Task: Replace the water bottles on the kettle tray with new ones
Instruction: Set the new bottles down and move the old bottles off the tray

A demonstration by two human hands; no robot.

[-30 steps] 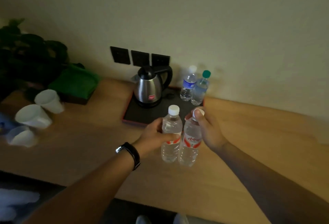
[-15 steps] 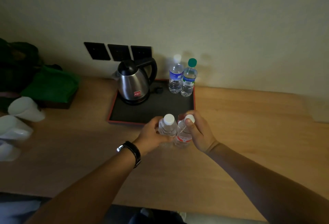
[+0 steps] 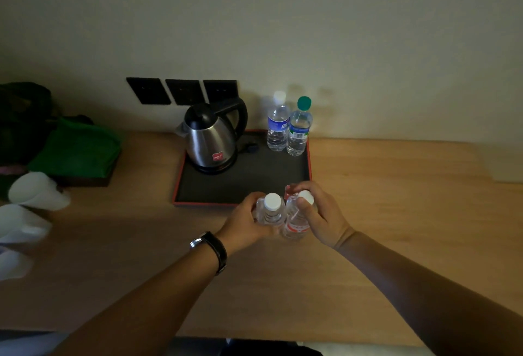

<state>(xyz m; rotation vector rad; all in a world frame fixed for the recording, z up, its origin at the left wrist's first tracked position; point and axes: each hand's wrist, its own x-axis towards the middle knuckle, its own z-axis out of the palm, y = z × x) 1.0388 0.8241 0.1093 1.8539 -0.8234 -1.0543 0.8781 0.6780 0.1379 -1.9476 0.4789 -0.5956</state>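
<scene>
Head cam: left hand (image 3: 244, 221) and right hand (image 3: 321, 215) each wrapped round a new bottle (image 3: 271, 211), parked just short of the tray (image 3: 243, 185), presumably since old bottles (image 3: 287, 126) beyond occupy it.

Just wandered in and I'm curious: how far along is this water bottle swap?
Barely begun. The old blue-label bottle and green-capped bottle stand on the kettle tray beside the kettle. The left hand and right hand each hold a new red-label bottle over the desk. Left: remove the old pair, place the new.
</scene>
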